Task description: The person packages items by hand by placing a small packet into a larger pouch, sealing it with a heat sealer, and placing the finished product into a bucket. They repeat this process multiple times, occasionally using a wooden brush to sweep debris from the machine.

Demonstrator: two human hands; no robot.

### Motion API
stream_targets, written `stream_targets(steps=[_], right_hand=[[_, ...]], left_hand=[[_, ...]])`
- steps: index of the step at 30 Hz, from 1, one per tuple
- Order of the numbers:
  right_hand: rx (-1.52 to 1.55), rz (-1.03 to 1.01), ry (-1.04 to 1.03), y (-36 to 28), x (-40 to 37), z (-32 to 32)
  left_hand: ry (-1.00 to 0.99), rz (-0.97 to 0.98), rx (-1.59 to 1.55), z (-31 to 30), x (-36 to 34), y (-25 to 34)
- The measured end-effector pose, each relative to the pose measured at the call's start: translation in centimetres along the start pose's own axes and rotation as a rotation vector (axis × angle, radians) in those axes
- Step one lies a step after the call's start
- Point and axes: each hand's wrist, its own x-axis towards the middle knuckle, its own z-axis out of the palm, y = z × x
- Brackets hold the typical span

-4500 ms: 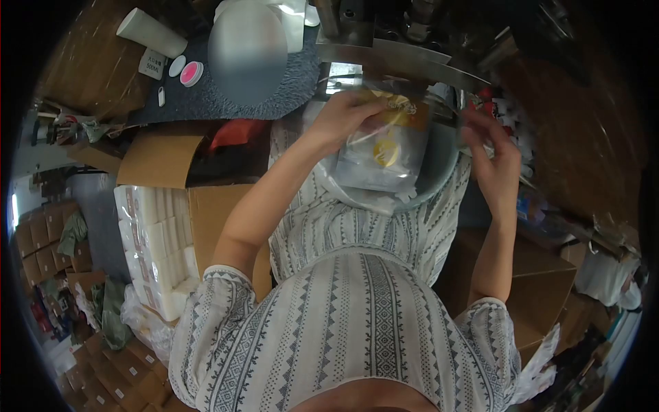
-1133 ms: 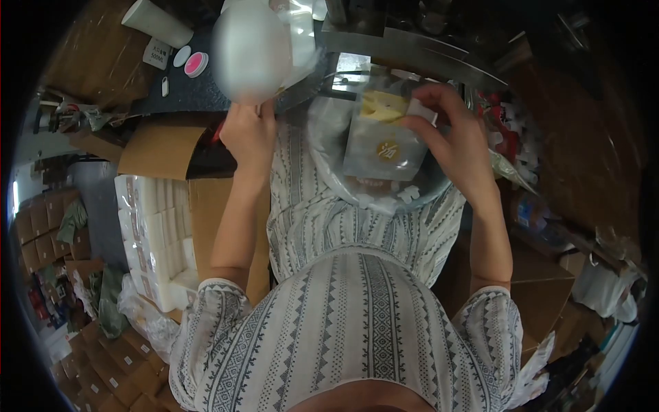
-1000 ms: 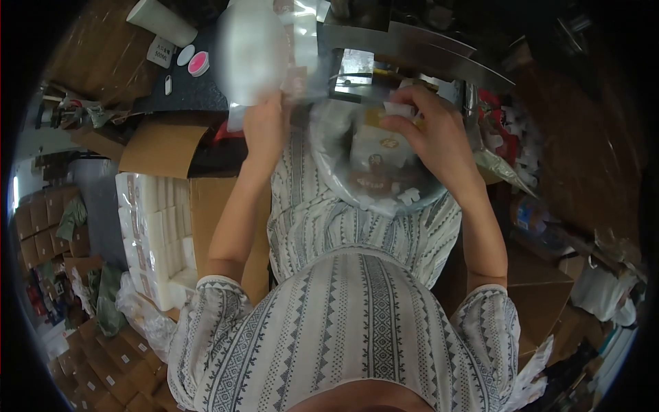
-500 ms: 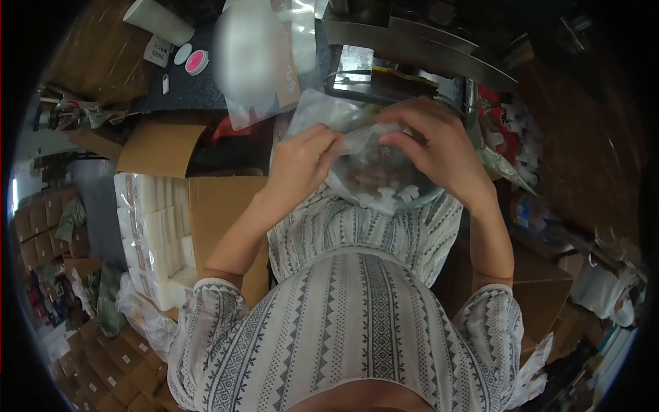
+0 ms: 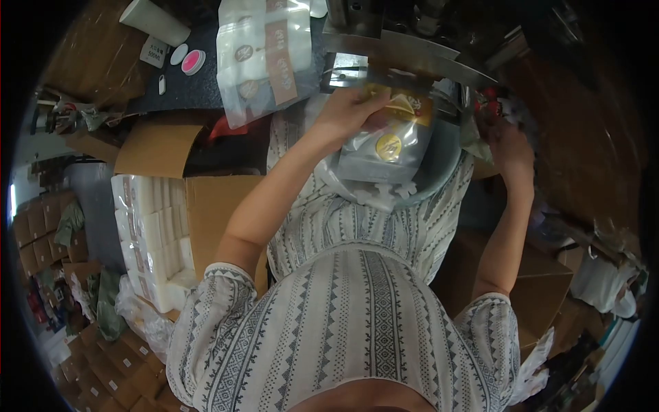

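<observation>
My left hand (image 5: 351, 111) grips the top left corner of a clear plastic pouch (image 5: 389, 145) with a yellow round label and a yellow-brown insert, held over a clear round bowl (image 5: 439, 180) in my lap. Small white pieces lie at the bowl's near rim. My right hand (image 5: 509, 147) is off to the right, past the bowl's edge, by a heap of clear and red wrappers (image 5: 489, 113); whether it holds anything I cannot tell.
A stack of printed clear bags (image 5: 264, 55) lies on the dark mat ahead, beside a white cup (image 5: 152, 22) and a pink lid (image 5: 192, 62). A metal machine edge (image 5: 405, 51) runs above the bowl. Open cardboard boxes (image 5: 220, 206) with white packs (image 5: 152, 237) stand at my left.
Half a second ago both hands pinched a clear bag above the bowl. Now the left hand holds a filled pouch alone and the right hand has swung out to the right.
</observation>
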Motion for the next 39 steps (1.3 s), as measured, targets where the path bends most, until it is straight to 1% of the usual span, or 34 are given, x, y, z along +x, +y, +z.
stream_targets(steps=[1,2,3,4,5,6,7,8,9,10,12,13,15,17,18,19,20,21,22,23,24,25,27,28,30,31,32,33,34,35,36,37,38,39], right_hand=[[0.001,-0.002,0.002,0.7,0.3,0.6],[0.09,-0.025,0.068,1.3,0.8,1.1],[0.181,-0.047,0.13,1.5,1.0,1.5],[0.183,-0.048,0.13,1.1,0.8,1.0],[0.271,0.005,0.15,0.3,0.3,0.0],[0.359,0.058,0.171,-0.6,-0.1,-0.8],[0.362,0.053,0.169,-1.4,-0.4,-1.1],[0.58,-0.063,0.12,-2.2,-0.6,-1.3],[0.798,-0.175,0.073,-3.3,-0.8,-1.4],[0.8,-0.169,0.074,-4.8,-1.1,-1.5],[0.78,-0.425,0.039,-8.3,-1.7,-1.7],[0.778,-0.428,0.039,-9.6,-1.5,-1.4],[0.555,-0.782,0.36,-11.6,-1.0,-0.3],[0.494,-0.814,0.344,-12.3,-1.2,-0.5],[0.431,-0.842,0.326,-12.4,-1.3,-0.6],[0.428,-0.839,0.328,-12.3,-1.3,-0.6],[0.566,-0.792,0.156,-12.0,-1.3,-0.5],[0.699,-0.739,-0.016,-11.7,-1.2,-0.5],[0.696,-0.74,-0.014,-11.4,-1.2,-0.6],[0.718,-0.67,-0.073,-11.0,-1.1,-0.7],[0.739,-0.598,-0.133,-10.5,-1.1,-0.8],[0.736,-0.599,-0.131,-10.0,-1.2,-1.0],[0.724,-0.464,-0.092,-9.0,-1.3,-1.5],[0.721,-0.463,-0.083,-8.5,-1.2,-1.7],[0.623,-0.52,0.1,-7.8,-1.3,-2.1],[0.622,-0.519,0.102,-7.7,-1.4,-2.1],[0.525,-0.55,0.072,-7.7,-1.6,-2.0],[0.427,-0.585,0.048,-7.8,-1.5,-2.0],[0.426,-0.587,0.052,-7.9,-1.4,-1.8],[0.536,-0.611,-0.035,-8.1,-1.3,-1.4],[0.645,-0.631,-0.124,-8.2,-1.2,-1.2],[0.645,-0.632,-0.123,-8.2,-1.0,-1.2],[0.688,-0.549,-0.151,-8.2,-0.6,-1.2],[0.732,-0.464,-0.18,-8.2,-0.5,-1.2]], left_hand=[[0.046,0.042,0.055,-0.4,-0.2,0.2],[0.049,0.049,0.057,-1.5,-0.1,0.2],[0.388,0.463,0.41,-3.5,-0.1,-0.1],[0.725,0.874,0.762,-5.2,-0.2,-0.7],[0.727,0.874,0.764,-6.7,-0.5,-2.0],[0.799,0.855,1.148,-8.1,-0.9,-3.7],[0.829,0.829,1.345,-8.8,-1.5,-4.1],[0.861,0.81,1.541,-9.6,-2.2,-4.4],[0.786,0.722,1.404,-10.0,-3.2,-4.2],[0.706,0.629,1.263,-9.8,-4.2,-4.0],[0.721,0.643,1.188,-8.3,-6.2,-3.0],[0.742,0.661,1.115,-7.5,-6.9,-2.3],[0.717,0.67,1.071,-6.2,-8.2,-1.2],[0.691,0.683,1.028,-5.3,-8.8,-0.6],[0.585,0.706,0.988,-5.0,-8.9,-0.5],[0.479,0.729,0.944,-4.6,-8.9,-0.5],[0.477,0.731,0.941,-4.0,-8.6,-0.6],[0.358,0.675,0.883,-3.4,-8.3,-0.8],[0.242,0.618,0.824,-2.8,-8.0,-1.0],[0.241,0.622,0.823,-2.2,-7.4,-1.0],[0.181,0.569,0.778,-1.6,-6.7,-1.0],[0.121,0.516,0.734,-1.3,-6.2,-1.0],[0.163,0.53,0.744,-0.8,-5.6,-0.9],[0.204,0.536,0.756,-0.7,-5.3,-0.7],[0.235,0.546,0.778,-0.7,-5.4,-0.7],[0.275,0.553,0.803,-0.8,-5.5,-0.7],[0.272,0.55,0.802,-0.7,-5.7,-0.8],[0.249,0.607,0.796,-0.7,-5.9,-0.9],[0.227,0.667,0.79,-0.7,-5.8,-0.9],[0.23,0.672,0.791,-0.8,-5.6,-1.0],[0.149,0.664,0.807,-0.9,-5.3,-1.5],[0.066,0.653,0.822,-0.9,-5.1,-1.8],[0.065,0.655,0.823,-0.7,-4.8,-2.0],[0.01,0.506,0.643,-0.3,-4.6,-2.1]])
